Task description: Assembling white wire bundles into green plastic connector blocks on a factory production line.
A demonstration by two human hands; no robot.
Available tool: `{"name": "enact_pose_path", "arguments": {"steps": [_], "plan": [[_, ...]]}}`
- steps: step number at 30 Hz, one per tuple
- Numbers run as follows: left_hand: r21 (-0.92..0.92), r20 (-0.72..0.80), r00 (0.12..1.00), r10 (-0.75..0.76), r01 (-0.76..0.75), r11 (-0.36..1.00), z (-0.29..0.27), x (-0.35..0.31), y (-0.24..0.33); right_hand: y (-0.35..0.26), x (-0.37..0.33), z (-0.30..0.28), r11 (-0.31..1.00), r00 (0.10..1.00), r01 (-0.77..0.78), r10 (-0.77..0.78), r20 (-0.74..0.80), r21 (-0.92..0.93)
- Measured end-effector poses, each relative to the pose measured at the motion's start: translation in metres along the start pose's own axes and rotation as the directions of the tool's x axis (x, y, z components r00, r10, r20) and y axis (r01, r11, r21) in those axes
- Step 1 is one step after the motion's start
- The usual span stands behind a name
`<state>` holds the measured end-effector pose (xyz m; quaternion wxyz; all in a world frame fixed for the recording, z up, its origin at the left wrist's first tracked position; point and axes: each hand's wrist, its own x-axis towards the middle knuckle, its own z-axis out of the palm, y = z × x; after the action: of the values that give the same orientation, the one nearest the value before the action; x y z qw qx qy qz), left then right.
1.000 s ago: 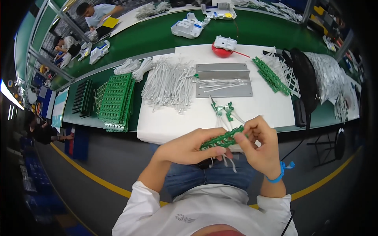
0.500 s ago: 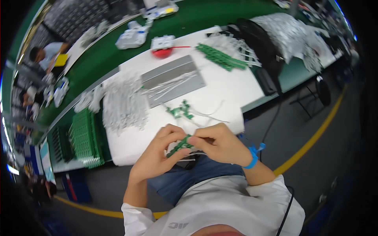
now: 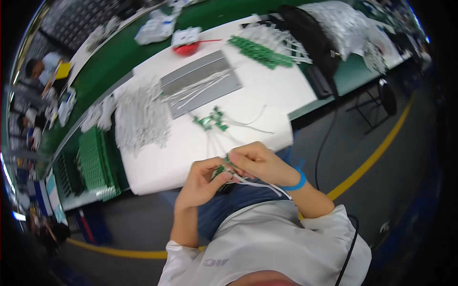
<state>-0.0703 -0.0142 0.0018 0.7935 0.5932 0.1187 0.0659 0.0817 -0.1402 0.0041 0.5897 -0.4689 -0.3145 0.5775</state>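
Above my lap, just off the table's near edge, both hands work close together on a green strip of small circuit boards. My left hand pinches the strip between thumb and fingers. At its other end, my right hand, with a blue band on the wrist, has thumb and fingertips closed on the strip. White wires trail from the fingers toward the right forearm. Fingers cover much of the strip, so where the wires join it is hidden. Beyond the hands, loose green board pieces with thin wires lie on the white table covering.
A grey tray holds white cables. Left of it lies a heap of white wires, then green racks. Green strips with white wires lie at the far right beside a black bag. A red round object sits behind.
My hands have shifted slightly right and changed their hold on the green strip. White wires now stick out farther to the right below my right hand. The whole view has shifted a little.
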Motion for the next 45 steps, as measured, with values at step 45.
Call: {"name": "enact_pose_path", "arguments": {"steps": [45], "plan": [[-0.067,-0.234,0.969,-0.082,0.068,0.995,-0.055,-0.049,0.035,-0.01,0.053,0.039,0.622,0.843,0.392,-0.538,-0.006,-0.678]]}}
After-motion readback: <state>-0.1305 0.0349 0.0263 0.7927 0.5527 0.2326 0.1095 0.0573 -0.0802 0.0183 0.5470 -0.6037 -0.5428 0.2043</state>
